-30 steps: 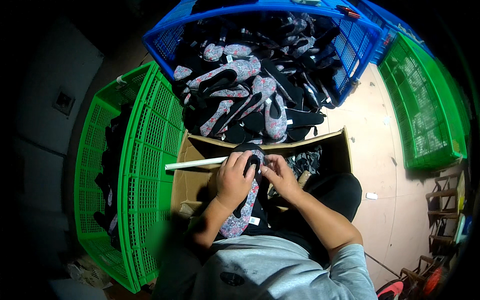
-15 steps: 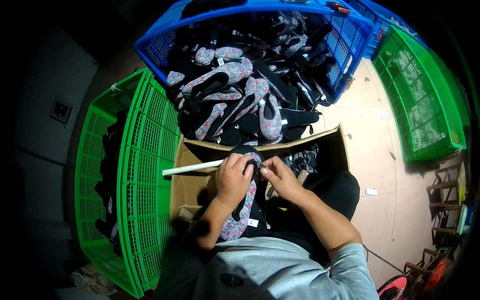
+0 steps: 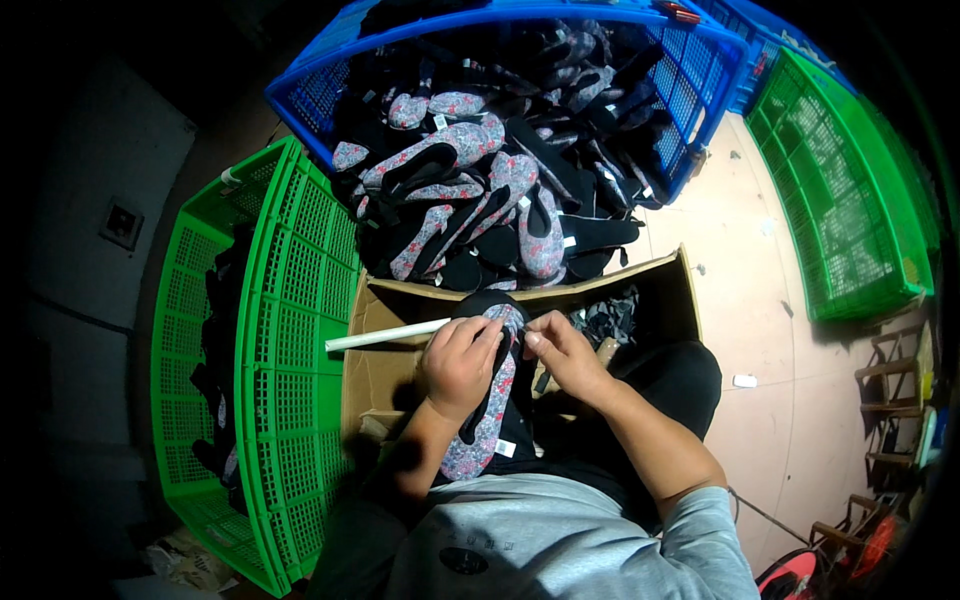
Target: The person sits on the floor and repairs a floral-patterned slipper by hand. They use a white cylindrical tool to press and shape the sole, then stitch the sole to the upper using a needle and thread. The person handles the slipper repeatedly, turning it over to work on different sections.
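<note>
A seated person works a floral-patterned shoe upper (image 3: 487,415) over an open cardboard box (image 3: 372,375). The left hand (image 3: 458,365) wraps its fingers closed around the upper's middle, holding it lengthwise with its toe pointing to 12 o'clock and its heel, bearing a small white tag, toward 6 o'clock against the person's lap. The right hand (image 3: 560,355), just at 3 o'clock of the left, pinches the upper's toe edge between thumb and fingertips. A white rod (image 3: 385,336) juts out from behind the left hand toward 9 o'clock, across the box's rim. At 12 o'clock, a blue plastic crate (image 3: 690,90) brims with more grey-and-red floral and black uppers. A green crate (image 3: 290,330) stands on its side at 9 o'clock, dark pieces inside; another green crate (image 3: 850,200) sits well apart at 2 o'clock on the pale floor.
</note>
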